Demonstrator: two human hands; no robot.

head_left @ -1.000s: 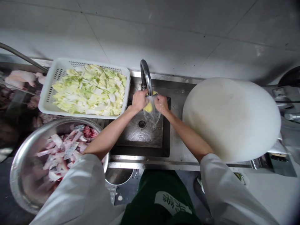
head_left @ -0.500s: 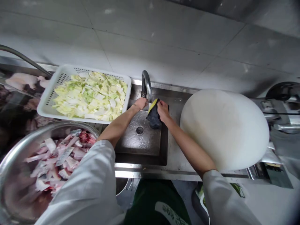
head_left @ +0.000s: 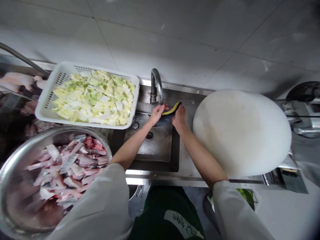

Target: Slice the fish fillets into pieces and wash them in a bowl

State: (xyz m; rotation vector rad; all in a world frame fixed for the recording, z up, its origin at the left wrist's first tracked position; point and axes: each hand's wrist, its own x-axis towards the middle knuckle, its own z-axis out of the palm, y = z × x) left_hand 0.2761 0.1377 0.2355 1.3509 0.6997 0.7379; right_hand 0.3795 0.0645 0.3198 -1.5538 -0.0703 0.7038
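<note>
Over a small steel sink (head_left: 160, 156), both my hands hold a yellow and dark cloth (head_left: 170, 110) stretched between them. My left hand (head_left: 157, 113) pinches its left end just below the curved tap (head_left: 156, 85). At the sink's right edge my right hand (head_left: 179, 116) grips the cloth's right end. No water is seen running from the tap.
A white basket (head_left: 47, 100) of chopped cabbage sits left of the tap. At the lower left stands a large steel bowl (head_left: 15, 160) with cut meat pieces. A round white chopping board (head_left: 241, 131) lies right of the sink. Tiled wall behind.
A second ago both hands squeezed the cloth under running water. The water has stopped, and the hands have spread the cloth out between them near the sink's back edge.
</note>
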